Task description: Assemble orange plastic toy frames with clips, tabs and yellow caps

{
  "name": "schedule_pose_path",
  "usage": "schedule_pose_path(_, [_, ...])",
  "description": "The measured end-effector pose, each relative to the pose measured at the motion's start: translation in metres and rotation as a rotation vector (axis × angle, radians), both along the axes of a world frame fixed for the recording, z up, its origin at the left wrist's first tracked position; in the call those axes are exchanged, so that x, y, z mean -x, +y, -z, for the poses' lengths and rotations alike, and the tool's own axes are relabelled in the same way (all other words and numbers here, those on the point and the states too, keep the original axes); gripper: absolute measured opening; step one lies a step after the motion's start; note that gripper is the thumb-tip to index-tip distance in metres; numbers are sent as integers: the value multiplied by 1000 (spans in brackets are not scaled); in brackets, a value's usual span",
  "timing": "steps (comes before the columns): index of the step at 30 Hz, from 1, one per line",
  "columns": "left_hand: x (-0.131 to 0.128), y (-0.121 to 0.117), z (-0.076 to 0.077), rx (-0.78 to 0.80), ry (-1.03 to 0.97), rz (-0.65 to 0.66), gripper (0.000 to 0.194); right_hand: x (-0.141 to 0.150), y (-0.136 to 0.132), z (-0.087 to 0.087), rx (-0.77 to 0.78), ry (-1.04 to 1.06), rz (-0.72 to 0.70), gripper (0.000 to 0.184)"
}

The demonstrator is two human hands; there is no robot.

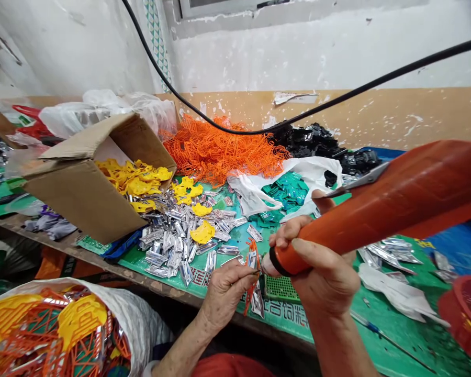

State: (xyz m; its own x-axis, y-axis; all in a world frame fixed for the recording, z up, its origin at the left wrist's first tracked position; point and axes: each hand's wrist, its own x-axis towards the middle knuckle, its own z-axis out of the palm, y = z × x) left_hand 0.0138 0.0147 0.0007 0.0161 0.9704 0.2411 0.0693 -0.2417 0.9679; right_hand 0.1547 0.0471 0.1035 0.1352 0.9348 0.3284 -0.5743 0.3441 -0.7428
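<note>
My right hand (317, 262) is wrapped round the nose of a big orange power tool (380, 209) that slants up to the right, its tip pointing left at a small part. My left hand (225, 288) pinches a small orange plastic piece with a silver packet (253, 267) and holds it against the tool's tip, just above the table's front edge. A small green gridded pad (280, 288) lies right under both hands.
A tipped cardboard box (82, 193) spills yellow plastic shapes (135, 180) over a heap of silver packets (180, 241). Orange frames (220, 149), black parts (322, 141) and teal packets (288, 191) pile at the back. A sack of finished pieces (63, 330) sits lower left; a red basket (467, 314) stands right.
</note>
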Motion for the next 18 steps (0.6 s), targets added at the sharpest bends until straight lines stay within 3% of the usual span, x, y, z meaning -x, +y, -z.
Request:
schedule_pose_path(9, [1,0,8,-97,47,27,25,2,2,4,19,-10,-7,58])
schedule_pose_path(18, [0,-1,-5,-66,157,5,19,1,5,8,46,-25,26,27])
